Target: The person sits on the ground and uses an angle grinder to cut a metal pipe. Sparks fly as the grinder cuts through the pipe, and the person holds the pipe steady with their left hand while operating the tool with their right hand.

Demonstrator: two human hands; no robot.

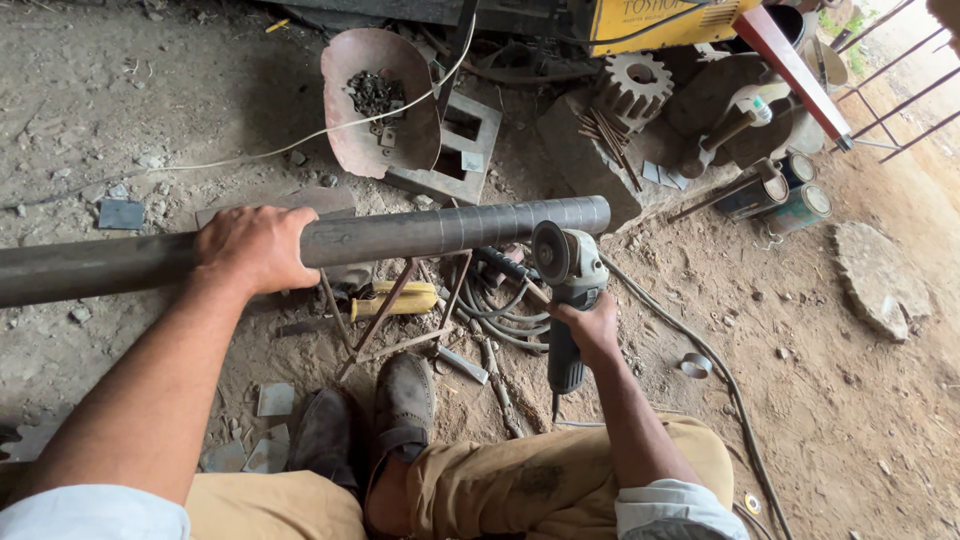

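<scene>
Left hand (pixel 255 247) clamps the steel pipe (pixel 450 228) on its stand; right hand (pixel 590 328) grips the angle grinder (pixel 568 290), disc just short of the uncut pipe end.

My left hand (pixel 255 248) grips over the long steel pipe (pixel 455 227), which lies across a small metal stand (pixel 385 310). My right hand (pixel 590 328) holds the angle grinder (pixel 570 300), its disc just under the pipe's free end. Gear wheel (pixel 633 88) lies beyond the pipe.
</scene>
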